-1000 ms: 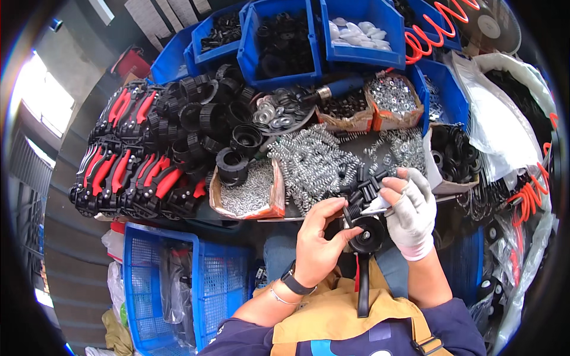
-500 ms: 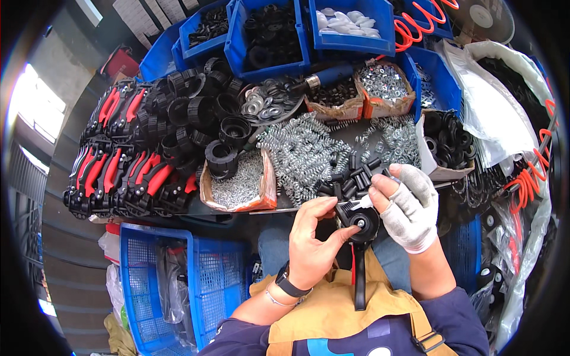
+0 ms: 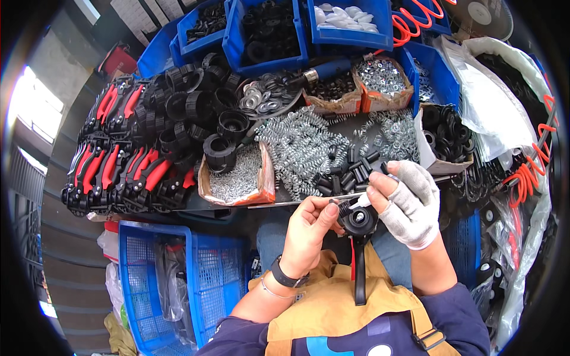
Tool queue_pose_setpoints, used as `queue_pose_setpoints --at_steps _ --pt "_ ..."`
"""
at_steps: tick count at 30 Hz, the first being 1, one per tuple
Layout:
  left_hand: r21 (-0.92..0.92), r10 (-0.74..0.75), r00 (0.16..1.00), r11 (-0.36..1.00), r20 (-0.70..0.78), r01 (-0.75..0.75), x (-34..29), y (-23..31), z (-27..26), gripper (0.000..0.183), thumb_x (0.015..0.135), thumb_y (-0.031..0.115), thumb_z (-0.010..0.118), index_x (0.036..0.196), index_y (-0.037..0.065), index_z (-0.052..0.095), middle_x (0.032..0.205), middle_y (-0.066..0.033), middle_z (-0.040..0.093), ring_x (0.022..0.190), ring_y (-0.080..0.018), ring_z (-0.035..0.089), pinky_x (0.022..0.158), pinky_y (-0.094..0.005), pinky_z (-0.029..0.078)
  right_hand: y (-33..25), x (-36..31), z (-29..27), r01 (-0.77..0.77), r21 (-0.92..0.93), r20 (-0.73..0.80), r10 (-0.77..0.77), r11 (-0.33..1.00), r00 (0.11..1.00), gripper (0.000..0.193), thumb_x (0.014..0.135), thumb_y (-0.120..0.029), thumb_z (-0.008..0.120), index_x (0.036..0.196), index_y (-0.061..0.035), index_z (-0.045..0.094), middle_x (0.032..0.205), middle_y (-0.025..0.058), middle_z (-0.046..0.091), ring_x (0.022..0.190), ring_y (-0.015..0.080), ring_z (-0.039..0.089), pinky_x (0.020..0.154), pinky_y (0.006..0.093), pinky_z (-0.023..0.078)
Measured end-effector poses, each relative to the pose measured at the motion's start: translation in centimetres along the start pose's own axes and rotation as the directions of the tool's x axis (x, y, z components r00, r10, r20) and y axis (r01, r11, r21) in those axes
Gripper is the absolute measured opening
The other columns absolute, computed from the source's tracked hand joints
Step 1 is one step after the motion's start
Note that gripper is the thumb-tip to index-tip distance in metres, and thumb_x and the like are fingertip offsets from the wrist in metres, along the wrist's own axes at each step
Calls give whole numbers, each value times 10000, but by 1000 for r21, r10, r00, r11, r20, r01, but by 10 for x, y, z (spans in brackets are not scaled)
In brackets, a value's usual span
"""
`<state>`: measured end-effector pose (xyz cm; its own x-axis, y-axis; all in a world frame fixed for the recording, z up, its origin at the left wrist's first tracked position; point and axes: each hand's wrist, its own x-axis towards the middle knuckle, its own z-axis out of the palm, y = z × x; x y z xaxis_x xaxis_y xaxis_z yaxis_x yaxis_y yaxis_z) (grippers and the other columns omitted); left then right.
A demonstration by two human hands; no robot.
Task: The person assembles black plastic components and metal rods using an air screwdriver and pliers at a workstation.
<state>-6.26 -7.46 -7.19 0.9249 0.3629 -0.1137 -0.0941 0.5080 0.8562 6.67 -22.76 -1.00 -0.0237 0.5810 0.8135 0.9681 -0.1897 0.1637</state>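
Note:
A black part with a round disc (image 3: pixel 359 221) and a long handle (image 3: pixel 360 279) rests over my lap, a metal screw head at the disc's centre. My left hand (image 3: pixel 310 228), bare, is closed at the disc's left edge. Its thumb and forefinger come together beside a small dark coil, and the other fingers curl against the part's underside. In a fingerless-tipped glove, my right hand (image 3: pixel 409 207) grips a small tube with a white nozzle (image 3: pixel 361 202). The nozzle's tip points at the top left of the disc. Most of the tube is hidden by the fingers.
Loose springs (image 3: pixel 303 148) and short black cylinders (image 3: pixel 356 175) lie just beyond my hands. An open carton of small metal pieces (image 3: pixel 261 193), black rings (image 3: pixel 220 153) and red-handled tools (image 3: pixel 110 169) stand leftward. Blue bins (image 3: pixel 350 37) line the back; a blue crate (image 3: pixel 133 285) is lower left.
My left thumb has left the disc's face and moved up and left to meet the forefinger at its edge. The nozzle stays close to the disc's upper left side.

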Motion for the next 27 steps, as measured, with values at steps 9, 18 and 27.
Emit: queue_pose_setpoints --at_steps 9,18,27 --pt "-5 -28 1000 1000 4 28 1 -2 1 314 948 320 632 1034 26 565 886 -63 664 715 -126 625 644 -275 515 -3 2 0 12 13 -25 -12 1000 1000 228 632 -81 721 851 -125 680 995 37 686 973 251 642 808 401 562" --pt "6 -18 999 1000 -44 19 -3 -4 -8 298 957 311 620 1043 32 564 883 -67 668 716 -130 629 645 -273 515 18 3 45 -846 266 462 709 462 533 323 862 -210 693 1092 -25 564 998 176 671 956 384 623 799 394 510" --pt "-29 102 992 994 -76 -104 -11 1 -6 351 907 138 687 1198 -5 554 1042 -96 639 892 -159 643 817 -299 533 118 -2 138 -786 -144 367 770 601 521 456 770 -224 768 1150 -51 586 976 202 679 989 366 641 866 431 499"
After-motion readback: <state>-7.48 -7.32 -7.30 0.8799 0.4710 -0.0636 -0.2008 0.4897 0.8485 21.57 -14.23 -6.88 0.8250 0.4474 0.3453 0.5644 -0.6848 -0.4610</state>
